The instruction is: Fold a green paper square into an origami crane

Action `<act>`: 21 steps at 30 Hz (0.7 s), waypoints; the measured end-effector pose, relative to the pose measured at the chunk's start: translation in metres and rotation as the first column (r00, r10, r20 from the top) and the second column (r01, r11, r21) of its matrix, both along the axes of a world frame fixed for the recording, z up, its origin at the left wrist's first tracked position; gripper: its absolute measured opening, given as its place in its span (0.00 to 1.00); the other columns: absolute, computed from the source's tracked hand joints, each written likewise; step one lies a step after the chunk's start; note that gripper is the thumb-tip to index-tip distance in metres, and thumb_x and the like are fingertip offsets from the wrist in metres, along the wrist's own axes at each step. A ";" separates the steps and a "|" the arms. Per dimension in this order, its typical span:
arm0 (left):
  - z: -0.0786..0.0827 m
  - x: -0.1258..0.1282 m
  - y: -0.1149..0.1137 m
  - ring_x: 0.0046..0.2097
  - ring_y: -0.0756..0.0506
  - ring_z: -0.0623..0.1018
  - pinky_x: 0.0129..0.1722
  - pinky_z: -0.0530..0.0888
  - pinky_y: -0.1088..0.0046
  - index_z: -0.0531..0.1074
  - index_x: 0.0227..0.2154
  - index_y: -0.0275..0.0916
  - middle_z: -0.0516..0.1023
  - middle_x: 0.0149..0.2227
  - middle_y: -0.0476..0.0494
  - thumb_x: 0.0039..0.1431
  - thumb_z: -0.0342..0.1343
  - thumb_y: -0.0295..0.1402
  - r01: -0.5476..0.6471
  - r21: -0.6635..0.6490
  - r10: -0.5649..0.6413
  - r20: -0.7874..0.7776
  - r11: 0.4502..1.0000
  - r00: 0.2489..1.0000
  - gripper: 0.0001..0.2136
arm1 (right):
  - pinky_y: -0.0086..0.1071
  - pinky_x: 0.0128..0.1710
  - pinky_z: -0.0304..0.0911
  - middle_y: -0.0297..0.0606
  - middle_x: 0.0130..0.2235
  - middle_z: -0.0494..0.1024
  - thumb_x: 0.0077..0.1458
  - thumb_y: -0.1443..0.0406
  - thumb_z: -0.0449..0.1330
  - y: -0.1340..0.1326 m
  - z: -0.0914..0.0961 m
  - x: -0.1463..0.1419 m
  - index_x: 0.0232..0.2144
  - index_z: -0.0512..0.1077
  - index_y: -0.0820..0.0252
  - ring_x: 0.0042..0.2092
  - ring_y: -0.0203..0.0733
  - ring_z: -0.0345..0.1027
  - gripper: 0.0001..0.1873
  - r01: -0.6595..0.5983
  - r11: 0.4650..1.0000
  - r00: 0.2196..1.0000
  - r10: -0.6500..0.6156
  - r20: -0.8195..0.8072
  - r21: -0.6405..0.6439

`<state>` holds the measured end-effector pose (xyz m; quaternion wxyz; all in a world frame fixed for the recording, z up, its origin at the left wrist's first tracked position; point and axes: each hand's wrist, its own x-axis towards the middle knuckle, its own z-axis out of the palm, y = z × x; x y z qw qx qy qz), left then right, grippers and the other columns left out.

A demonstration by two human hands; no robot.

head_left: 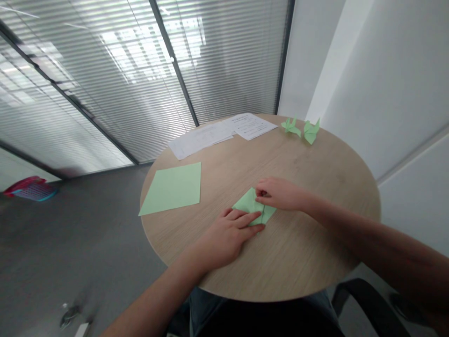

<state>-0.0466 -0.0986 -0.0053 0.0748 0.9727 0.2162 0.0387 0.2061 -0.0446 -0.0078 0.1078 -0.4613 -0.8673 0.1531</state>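
Observation:
A small folded piece of green paper (249,202) lies near the middle of a round wooden table (315,178). My left hand (228,234) lies flat on its near corner, fingers stretched out and pressing it down. My right hand (280,193) rests on the paper's far right side, fingers curled and pinching at an edge or fold. A flat square sheet of green paper (172,188) lies to the left, away from both hands.
Two finished green folded paper figures (302,129) stand at the table's far edge. White printed sheets (220,132) lie at the back. A black chair arm (368,304) is at the lower right. Glass walls with blinds stand behind; a red basket (30,188) sits on the floor at left.

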 end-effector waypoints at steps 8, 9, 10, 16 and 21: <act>0.000 0.001 0.000 0.60 0.39 0.69 0.59 0.61 0.56 0.66 0.65 0.43 0.70 0.66 0.47 0.70 0.46 0.25 0.001 -0.040 -0.001 -0.010 0.999 1.000 0.22 | 0.35 0.40 0.59 0.42 0.37 0.80 0.63 0.63 0.60 -0.001 0.002 0.000 0.32 0.74 0.59 0.41 0.46 0.72 0.07 0.005 1.000 1.000 -0.005 -0.006 -0.013; 0.000 0.001 0.000 0.60 0.39 0.69 0.59 0.62 0.57 0.66 0.65 0.43 0.70 0.66 0.48 0.70 0.46 0.25 -0.001 -0.041 0.000 -0.010 0.999 1.000 0.22 | 0.35 0.40 0.59 0.42 0.37 0.80 0.63 0.63 0.60 0.000 0.001 0.000 0.32 0.74 0.59 0.40 0.46 0.72 0.08 0.006 1.000 1.000 -0.006 -0.004 -0.014; -0.001 0.001 0.000 0.60 0.39 0.69 0.59 0.62 0.57 0.66 0.65 0.44 0.70 0.66 0.48 0.70 0.47 0.26 -0.001 -0.038 0.001 -0.008 0.999 1.000 0.22 | 0.35 0.40 0.60 0.42 0.37 0.80 0.63 0.63 0.60 0.000 0.001 0.000 0.32 0.74 0.59 0.40 0.45 0.72 0.08 0.004 1.000 1.000 -0.004 -0.001 -0.015; -0.002 0.001 -0.001 0.60 0.39 0.69 0.58 0.61 0.56 0.67 0.64 0.44 0.70 0.66 0.49 0.71 0.46 0.27 0.001 -0.033 0.000 0.001 0.999 1.000 0.21 | 0.35 0.40 0.60 0.40 0.36 0.80 0.62 0.64 0.60 0.001 -0.001 -0.001 0.31 0.74 0.59 0.40 0.45 0.71 0.08 0.009 1.000 1.000 -0.010 0.007 0.005; -0.004 0.000 0.000 0.60 0.39 0.69 0.58 0.60 0.55 0.67 0.64 0.44 0.70 0.66 0.49 0.71 0.46 0.27 0.003 -0.027 -0.002 0.023 1.000 1.000 0.21 | 0.35 0.39 0.59 0.41 0.36 0.80 0.61 0.65 0.61 0.000 -0.001 -0.002 0.30 0.73 0.59 0.39 0.45 0.71 0.07 0.017 1.000 1.000 -0.017 0.002 0.018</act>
